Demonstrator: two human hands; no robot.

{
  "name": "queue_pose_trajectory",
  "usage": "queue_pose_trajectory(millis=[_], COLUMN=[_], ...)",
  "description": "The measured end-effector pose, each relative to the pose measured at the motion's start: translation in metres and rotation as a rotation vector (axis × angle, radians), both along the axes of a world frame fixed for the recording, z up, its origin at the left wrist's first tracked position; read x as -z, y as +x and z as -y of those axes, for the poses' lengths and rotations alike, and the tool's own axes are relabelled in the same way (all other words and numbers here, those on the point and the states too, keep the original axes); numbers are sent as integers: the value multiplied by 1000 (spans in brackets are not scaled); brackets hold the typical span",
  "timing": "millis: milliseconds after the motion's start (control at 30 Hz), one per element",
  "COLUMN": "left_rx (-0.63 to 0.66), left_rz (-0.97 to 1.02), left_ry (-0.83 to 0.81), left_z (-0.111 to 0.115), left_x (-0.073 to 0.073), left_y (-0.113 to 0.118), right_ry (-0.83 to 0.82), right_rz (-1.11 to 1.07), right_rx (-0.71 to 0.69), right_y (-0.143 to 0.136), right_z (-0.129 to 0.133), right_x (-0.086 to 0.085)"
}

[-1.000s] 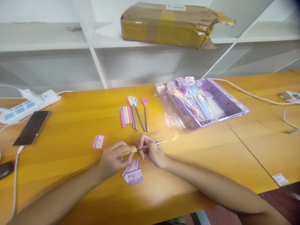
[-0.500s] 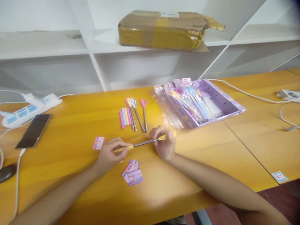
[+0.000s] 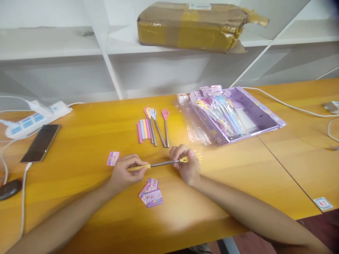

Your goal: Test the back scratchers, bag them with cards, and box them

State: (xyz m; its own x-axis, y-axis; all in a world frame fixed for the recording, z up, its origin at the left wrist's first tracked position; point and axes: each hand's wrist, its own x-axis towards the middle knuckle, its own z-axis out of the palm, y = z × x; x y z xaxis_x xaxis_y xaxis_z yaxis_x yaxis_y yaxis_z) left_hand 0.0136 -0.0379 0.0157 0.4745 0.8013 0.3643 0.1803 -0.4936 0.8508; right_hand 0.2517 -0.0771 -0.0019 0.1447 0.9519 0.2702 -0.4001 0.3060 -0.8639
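Observation:
A telescopic back scratcher (image 3: 162,163) with a yellow handle, metal rod and yellow claw head lies nearly level between my hands. My left hand (image 3: 128,170) is closed round its yellow handle. At the other end my right hand (image 3: 186,165) pinches it by the claw head, whose prongs stick out past the fingers. Beyond my hands lie a pink scratcher head on a rod (image 3: 165,123), a blue one (image 3: 156,123) and others partly overlapped. Several coloured handle sleeves (image 3: 143,130) sit beside them in a row. Small printed cards (image 3: 153,198) overlap nearer me, and another card (image 3: 113,158) lies by my left hand.
A purple box (image 3: 267,113) holds plastic-wrapped scratchers, with clear wrappers (image 3: 197,130) along its left side. At left are a phone (image 3: 41,143), a power strip (image 3: 39,118), cables and a dark mouse (image 3: 10,189). A taped carton (image 3: 190,28) rests on the shelf behind.
My right hand has shifted on the claw end, and more of the yellow neck now shows between its fingers. The left hand keeps its hold on the handle. The view has tilted slightly down.

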Motion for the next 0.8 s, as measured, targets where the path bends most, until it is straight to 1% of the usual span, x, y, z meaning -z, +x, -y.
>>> queue_pose_trajectory(millis=[300,567,800], left_rx=[-18,-22,-37], left_rz=[9,33,29], left_ry=[78,192,192], left_z=[1,4,9], left_x=[3,0,0], left_y=[1,7,10], right_ry=[-59,-91,-113], right_rz=[-78,-101,-103], right_rx=[-32,-25,-51], right_y=[-10,-17,-18], right_z=[7,12,13], right_x=[4,6,8])
